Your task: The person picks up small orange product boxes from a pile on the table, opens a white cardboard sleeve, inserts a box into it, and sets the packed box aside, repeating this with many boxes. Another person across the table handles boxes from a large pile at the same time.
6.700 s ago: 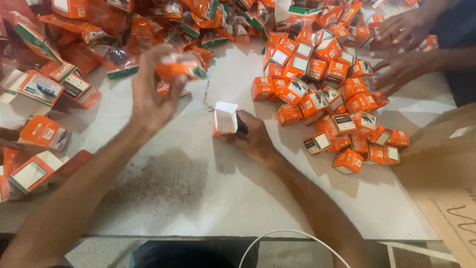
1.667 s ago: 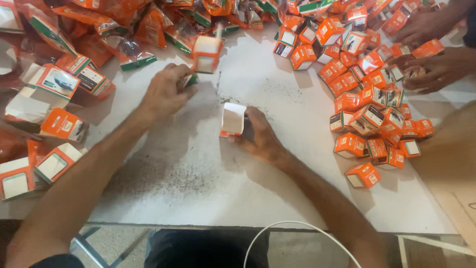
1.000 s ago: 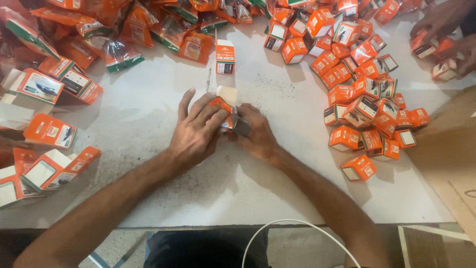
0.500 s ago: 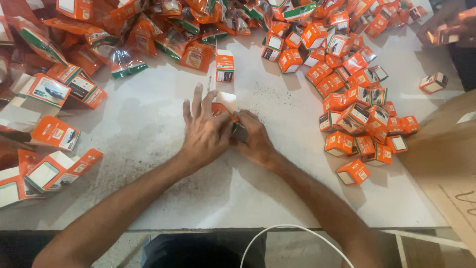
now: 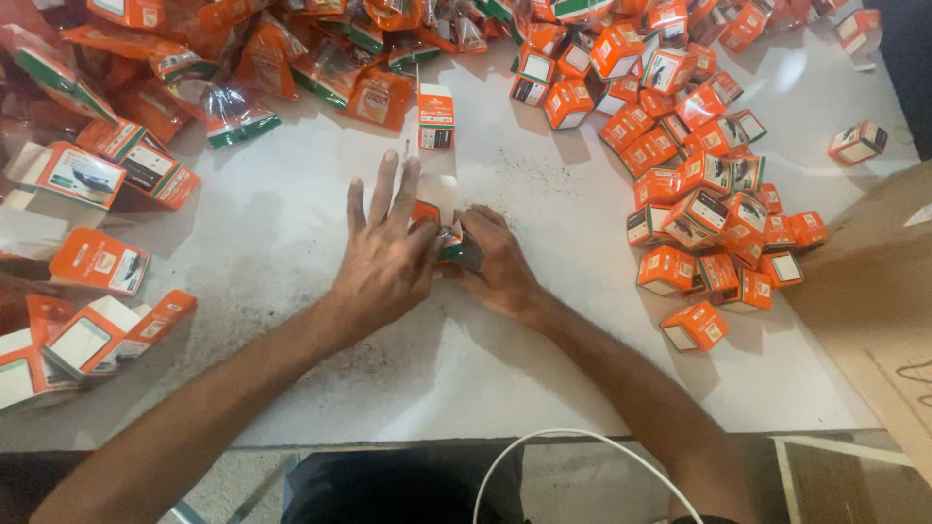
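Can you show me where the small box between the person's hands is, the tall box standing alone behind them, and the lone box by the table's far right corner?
small box (image 5: 439,229), head view, orange top.
tall box (image 5: 436,116), head view, front face.
lone box (image 5: 858,142), head view, side face.

A heap of small closed orange boxes (image 5: 699,184) lies on the white table (image 5: 544,359), right of the table's middle, with one stray box (image 5: 858,143) farther right toward the table's far corner and a brown cardboard carton (image 5: 874,291) just beside the heap at the table's right edge. Along the table's far side lie orange plastic packets (image 5: 291,58), and a single upright orange-and-white box (image 5: 436,116) stands just in front of them. Flat unfolded orange cartons (image 5: 97,262) are strewn on the table's left side.
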`<action>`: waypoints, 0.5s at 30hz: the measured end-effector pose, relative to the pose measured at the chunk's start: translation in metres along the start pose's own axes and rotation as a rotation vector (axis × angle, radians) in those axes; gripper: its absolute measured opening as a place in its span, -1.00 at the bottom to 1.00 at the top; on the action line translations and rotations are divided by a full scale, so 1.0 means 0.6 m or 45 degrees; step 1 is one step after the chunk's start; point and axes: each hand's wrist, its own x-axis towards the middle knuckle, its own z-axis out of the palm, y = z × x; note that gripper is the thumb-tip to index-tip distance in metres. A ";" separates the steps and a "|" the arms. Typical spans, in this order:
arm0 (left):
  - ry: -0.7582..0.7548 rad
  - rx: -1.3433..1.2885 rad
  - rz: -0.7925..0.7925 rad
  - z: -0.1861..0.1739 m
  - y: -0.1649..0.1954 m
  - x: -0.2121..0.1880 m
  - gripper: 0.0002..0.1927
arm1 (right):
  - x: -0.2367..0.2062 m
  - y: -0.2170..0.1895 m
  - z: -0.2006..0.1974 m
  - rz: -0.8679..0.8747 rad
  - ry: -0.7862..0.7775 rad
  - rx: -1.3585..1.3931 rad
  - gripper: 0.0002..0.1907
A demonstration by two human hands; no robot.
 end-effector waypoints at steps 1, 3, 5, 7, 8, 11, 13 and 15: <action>-0.024 0.015 -0.015 -0.002 0.000 0.005 -0.84 | 0.001 -0.001 0.002 -0.041 -0.005 0.006 -0.44; -0.122 -0.065 -0.073 -0.006 0.001 0.015 -0.75 | -0.001 -0.006 0.006 0.037 -0.031 0.009 -0.43; -0.229 -0.058 -0.133 -0.009 0.001 0.020 -0.74 | -0.006 -0.011 0.010 0.066 -0.042 0.006 -0.41; -0.347 0.034 -0.199 -0.010 0.001 0.018 -0.82 | -0.012 -0.015 0.011 0.048 -0.040 -0.002 -0.38; -0.224 -0.043 -0.121 -0.014 -0.001 0.011 -0.81 | -0.014 -0.016 0.012 0.024 -0.038 -0.040 -0.38; 0.082 -0.332 -0.046 -0.019 -0.007 -0.011 -0.76 | -0.014 -0.014 0.012 -0.058 -0.024 -0.112 -0.38; 0.186 -0.613 -0.207 -0.018 -0.010 -0.022 -0.75 | -0.009 -0.011 0.016 -0.117 0.005 -0.103 -0.37; -0.074 -0.757 -0.595 -0.009 -0.020 -0.016 -0.48 | -0.005 -0.010 0.022 -0.026 0.020 -0.103 -0.35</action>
